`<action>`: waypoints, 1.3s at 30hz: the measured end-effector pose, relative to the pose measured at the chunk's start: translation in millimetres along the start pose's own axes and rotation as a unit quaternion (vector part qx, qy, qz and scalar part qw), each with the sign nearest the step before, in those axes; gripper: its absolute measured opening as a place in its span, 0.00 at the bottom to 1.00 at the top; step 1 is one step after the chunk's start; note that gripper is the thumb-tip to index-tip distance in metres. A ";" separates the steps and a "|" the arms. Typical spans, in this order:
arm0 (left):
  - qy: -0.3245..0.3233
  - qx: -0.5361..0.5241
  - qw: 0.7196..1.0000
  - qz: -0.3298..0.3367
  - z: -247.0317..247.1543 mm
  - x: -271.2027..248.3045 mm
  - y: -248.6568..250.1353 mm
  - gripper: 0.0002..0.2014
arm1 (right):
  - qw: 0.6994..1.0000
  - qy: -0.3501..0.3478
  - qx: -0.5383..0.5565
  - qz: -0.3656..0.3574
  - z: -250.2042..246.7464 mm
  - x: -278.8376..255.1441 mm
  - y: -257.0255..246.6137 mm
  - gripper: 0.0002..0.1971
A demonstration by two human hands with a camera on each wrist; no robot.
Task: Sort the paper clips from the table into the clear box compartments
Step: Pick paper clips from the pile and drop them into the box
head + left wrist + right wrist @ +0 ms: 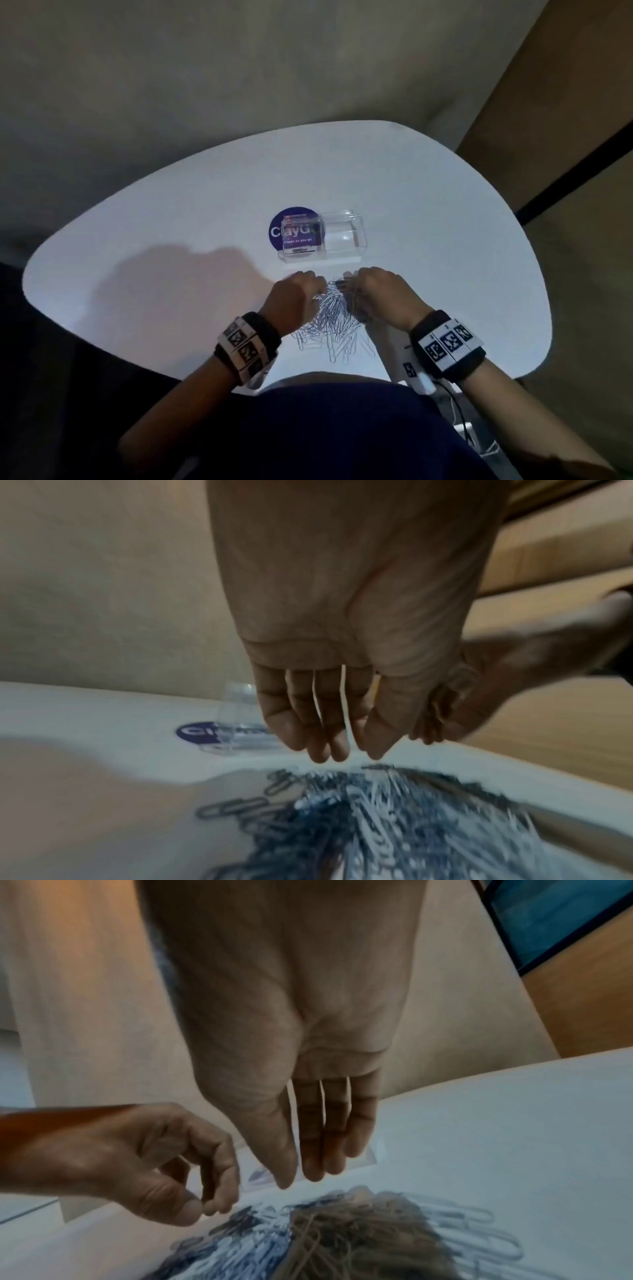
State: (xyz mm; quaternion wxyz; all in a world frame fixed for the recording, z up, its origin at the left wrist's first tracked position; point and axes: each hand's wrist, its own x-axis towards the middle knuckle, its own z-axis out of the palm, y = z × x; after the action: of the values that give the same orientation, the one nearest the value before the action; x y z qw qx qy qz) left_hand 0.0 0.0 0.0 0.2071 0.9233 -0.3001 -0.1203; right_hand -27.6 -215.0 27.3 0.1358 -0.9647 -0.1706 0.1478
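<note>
A heap of paper clips (334,320) lies on the white bench (445,222), near its front edge. Both hands hang just above the far end of the heap. The left hand (294,296) has its fingers pointing down and relaxed, holding nothing that I can see. The right hand (383,293) is the same. The clear box (323,236) stands just beyond the hands, partly on a blue round sticker (275,233).

A round blue sticker (294,229) on the white table (171,222), under the clear box (323,236), reads "ClayGo"; below it, smaller, probably "Clean as you go"
</note>
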 end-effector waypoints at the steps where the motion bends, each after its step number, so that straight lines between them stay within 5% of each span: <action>1: 0.000 0.007 1.000 0.010 4.4 1.9 1.3 0.11 | 1.000 -0.003 -0.006 -0.003 2.8 2.9 -0.8 0.12; 8: 0.002 0.045 0.999 0.013 18.5 2.0 8.9 0.22 | 0.999 0.002 0.051 -0.008 12.7 3.8 -11.0 0.06; 19: 0.053 -0.027 0.997 -0.039 22.0 -2.9 8.1 0.02 | 0.996 0.064 0.059 0.006 33.2 7.2 -5.6 0.06; 27: 0.031 -0.166 0.982 -0.087 5.7 -6.6 -1.4 0.03 | 0.991 0.085 0.098 0.008 34.9 7.3 -0.5 0.06; 34: 0.031 -0.236 0.966 -0.095 3.7 -15.9 -14.3 0.06 | 0.994 0.057 0.068 -0.069 45.9 13.1 -9.1 0.12; 39: 0.032 -0.242 0.961 -0.128 -2.4 -16.4 -15.7 0.05 | 0.988 0.101 0.074 -0.090 47.8 15.8 -6.3 0.08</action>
State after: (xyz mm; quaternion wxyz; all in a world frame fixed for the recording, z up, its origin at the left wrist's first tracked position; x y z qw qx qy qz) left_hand -4.2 22.2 -3.4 0.4169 0.8796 -0.1343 -0.1855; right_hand -31.0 -193.4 -18.4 0.2367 -0.9425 -0.2307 0.0487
